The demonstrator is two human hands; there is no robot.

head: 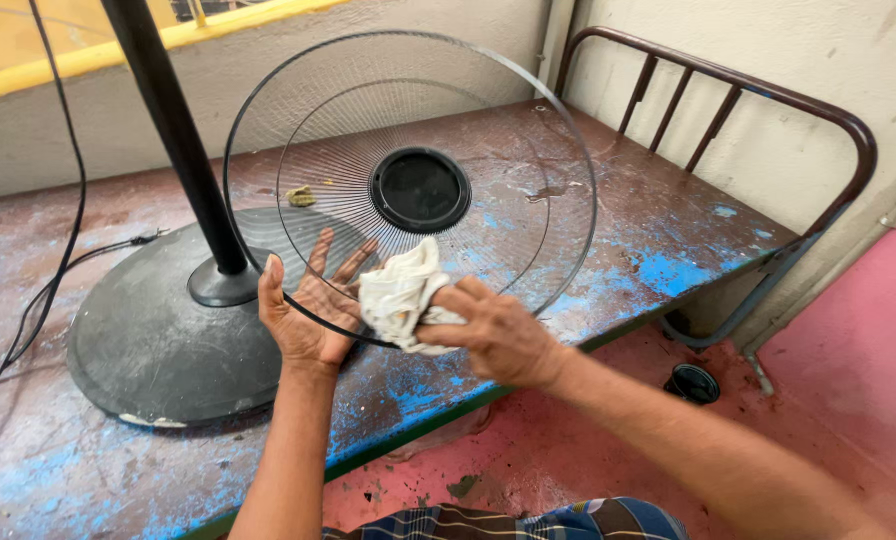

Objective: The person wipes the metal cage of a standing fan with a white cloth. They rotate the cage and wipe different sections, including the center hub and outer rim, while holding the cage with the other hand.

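A round wire fan grille (528, 120) with a black centre cap (420, 189) is held upright over a worn metal platform. My left hand (306, 310) supports its lower rim from behind, fingers spread against the wires. My right hand (493, 335) grips a crumpled white cloth (398, 290) and presses it on the grille's lower front, just right of my left hand.
A pedestal fan's round grey base (143, 340) and black pole (173, 120) stand on the rusty, blue-flecked platform (658, 240) at left, with a black cable (63, 265) beside it. A brown metal rail (768, 100) closes the right end. A small black cap (692, 383) lies on the pink floor.
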